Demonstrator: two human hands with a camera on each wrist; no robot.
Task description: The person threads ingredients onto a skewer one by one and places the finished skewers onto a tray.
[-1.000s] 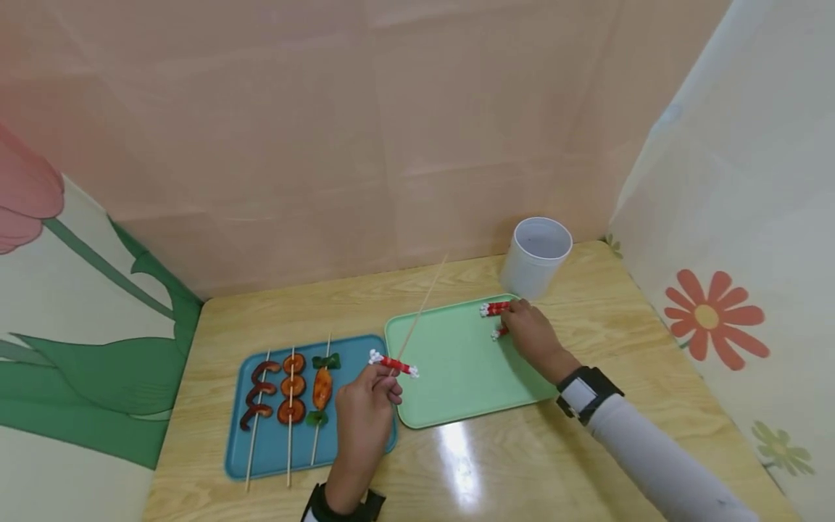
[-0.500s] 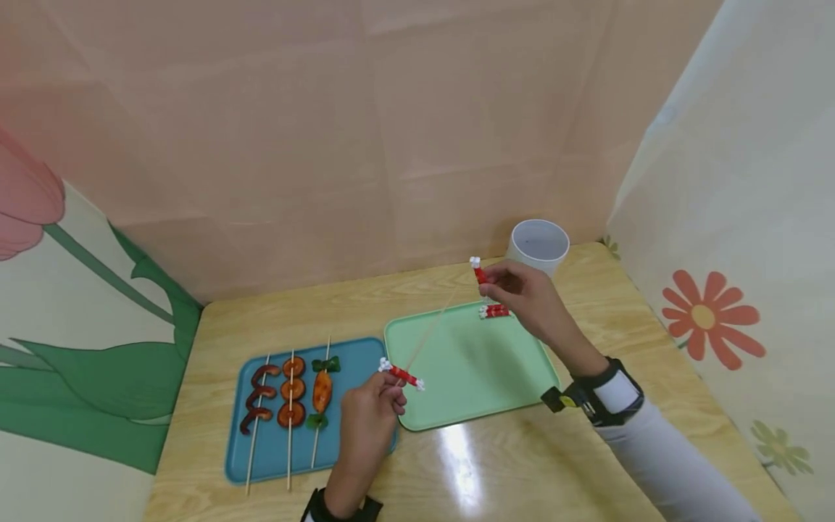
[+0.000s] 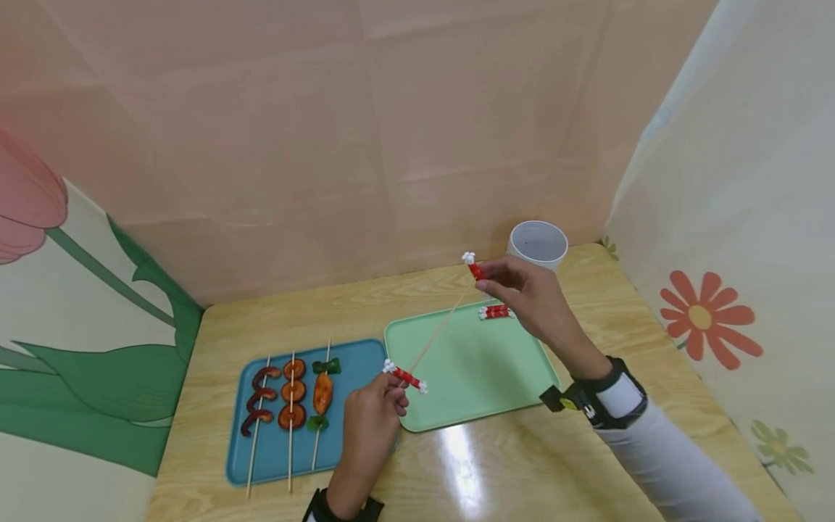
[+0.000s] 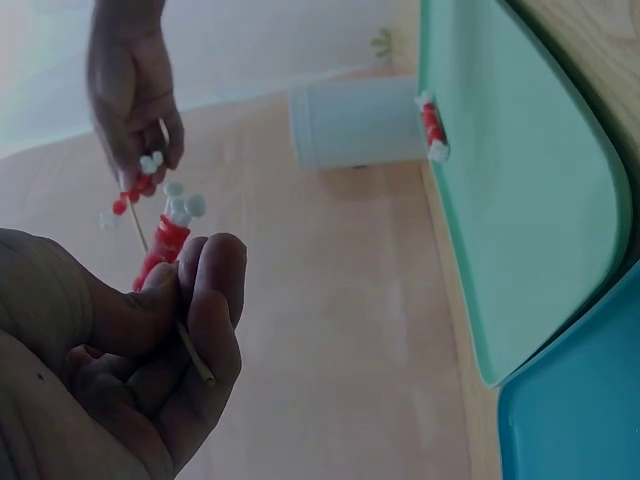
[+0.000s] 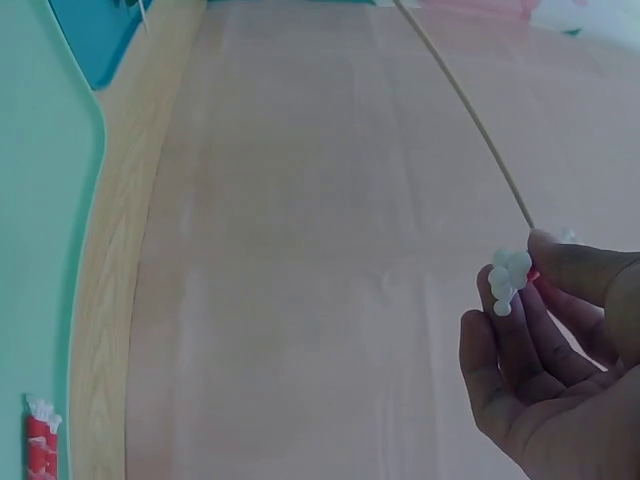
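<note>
My left hand (image 3: 372,417) pinches a thin wooden skewer (image 3: 438,333) near its lower end. A small red toy piece with knobbly white ends (image 3: 406,376) sits crosswise on that skewer, right at the fingertips. Higher up, my right hand (image 3: 531,290) pinches a second red piece with white ends (image 3: 472,270) between thumb and fingers. In the right wrist view the skewer (image 5: 470,110) runs up to the right thumb, its tip right at this piece, whose white knobs (image 5: 508,278) stick out. More such pieces (image 3: 496,312) lie on the light green tray (image 3: 443,406) below the right hand.
On the left, a blue tray (image 3: 274,464) bears three loaded skewers: brown curled pieces (image 3: 258,409), round slices (image 3: 292,391), and an orange piece between green ones (image 3: 322,391). Behind the green tray stands a white cup (image 3: 536,246). The wooden table (image 3: 522,478) meets a draped backdrop (image 3: 293,181).
My right hand has picked a red piece up from the green tray and lifted it to the skewer's upper end. The left hand has shifted slightly down and right.
</note>
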